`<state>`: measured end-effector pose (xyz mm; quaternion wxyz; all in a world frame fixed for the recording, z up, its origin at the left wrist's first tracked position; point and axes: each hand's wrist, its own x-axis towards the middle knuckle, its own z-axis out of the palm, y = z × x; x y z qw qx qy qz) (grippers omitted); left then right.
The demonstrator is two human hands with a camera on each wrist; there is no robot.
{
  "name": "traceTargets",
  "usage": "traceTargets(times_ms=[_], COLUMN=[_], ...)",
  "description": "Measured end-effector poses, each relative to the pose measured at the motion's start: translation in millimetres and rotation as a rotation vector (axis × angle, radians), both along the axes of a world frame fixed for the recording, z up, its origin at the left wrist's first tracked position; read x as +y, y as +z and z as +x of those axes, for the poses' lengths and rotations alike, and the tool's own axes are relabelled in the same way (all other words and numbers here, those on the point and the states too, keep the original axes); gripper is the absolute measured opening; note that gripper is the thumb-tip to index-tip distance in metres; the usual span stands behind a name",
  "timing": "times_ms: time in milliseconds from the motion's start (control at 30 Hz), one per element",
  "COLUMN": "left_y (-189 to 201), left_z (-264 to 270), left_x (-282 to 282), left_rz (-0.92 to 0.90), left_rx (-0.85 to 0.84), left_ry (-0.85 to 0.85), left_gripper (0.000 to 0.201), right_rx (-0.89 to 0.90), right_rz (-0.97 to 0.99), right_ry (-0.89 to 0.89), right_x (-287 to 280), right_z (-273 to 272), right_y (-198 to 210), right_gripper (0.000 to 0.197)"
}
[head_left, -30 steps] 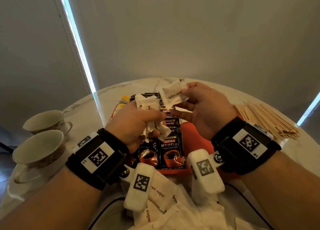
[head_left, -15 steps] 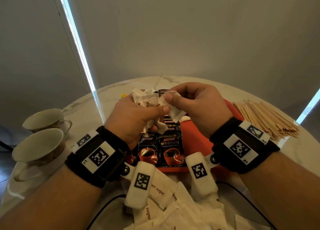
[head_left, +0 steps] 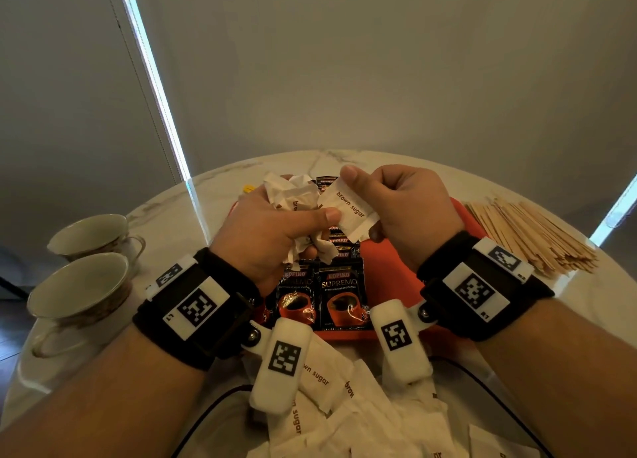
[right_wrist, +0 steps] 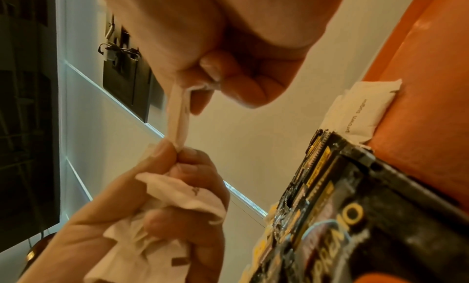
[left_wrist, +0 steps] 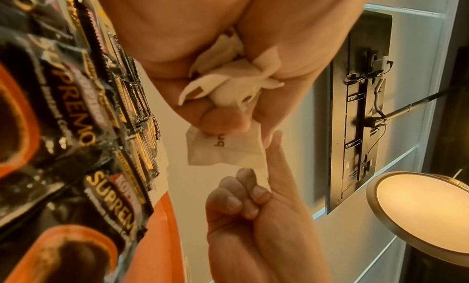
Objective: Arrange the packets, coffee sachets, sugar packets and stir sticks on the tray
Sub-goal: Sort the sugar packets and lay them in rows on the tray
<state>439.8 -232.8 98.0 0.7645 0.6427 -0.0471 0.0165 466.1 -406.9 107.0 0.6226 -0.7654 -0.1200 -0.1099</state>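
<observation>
Hands raised over orange tray [head_left: 462,216] on marble bench [head_left: 220,185]. Left hand [head_left: 272,230] fisted round crumpled bunch of sugar packets [head_left: 293,195], thumb pressing corner of a flat brown sugar packet [head_left: 348,212]. Right hand [head_left: 406,209] pinches that same packet, thumb on top. Coffee sachets [head_left: 341,292] lie in rows on tray; stir sticks [head_left: 531,240] heaped right of it; loose sugar packets [head_left: 348,409] near bench edge

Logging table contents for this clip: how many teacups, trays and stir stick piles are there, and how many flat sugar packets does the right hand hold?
teacups: 2
orange tray: 1
stir stick pile: 1
flat sugar packet in the right hand grip: 1
Total: 5
The bunch of packets in the left hand is too crumpled to count.
</observation>
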Motion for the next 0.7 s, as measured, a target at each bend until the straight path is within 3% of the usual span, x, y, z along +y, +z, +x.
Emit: traceTargets(times_ms=[100,200,267,333,433,500,567,700], left_y=[-2.3,-4.1,-5.4,-6.9,-8.0,-8.0,-8.1,-8.4], left_z=[0.6,3.1,3.8,4.6,6.7,8.0,8.5,8.5], left_x=[-1.8,-0.3,-0.1,-0.7,0.5,2.1,2.7,2.5], left_rz=[-0.033,-0.059,-0.062,-0.056,-0.081,-0.089,-0.089,-0.100], left_rx=[-0.008,-0.020,-0.022,-0.008,0.031,0.038,0.034,0.044], left_ry=[0.021,0.052,0.070,0.100,0.123,0.137,0.144,0.151], left_gripper=[0.061,0.042,0.026,0.022,0.020,0.022,0.024,0.025], right_rx=[0.168,0.312,0.327,0.346,0.377,0.422,0.505,0.646], right_rz=[0.105,0.139,0.135,0.215,0.312,0.299,0.217,0.003], right_ry=[-0.024,0.165,0.296,0.309,0.175,0.038,-0.093,-0.203], right_x=[-1.6,-6.2,-4.5,-4.5,-10.5,-17.8,-26.3,-40.4], right_z=[2.0,3.3,2.1,4.2,12.2,20.5,28.5,39.0], right_y=[3.5,4.0,2.6,1.2,0.5,-3.2,-10.1,-19.4], right_gripper=[0.059,0.062,0.041,0.022,0.008,0.014,0.018,0.006])
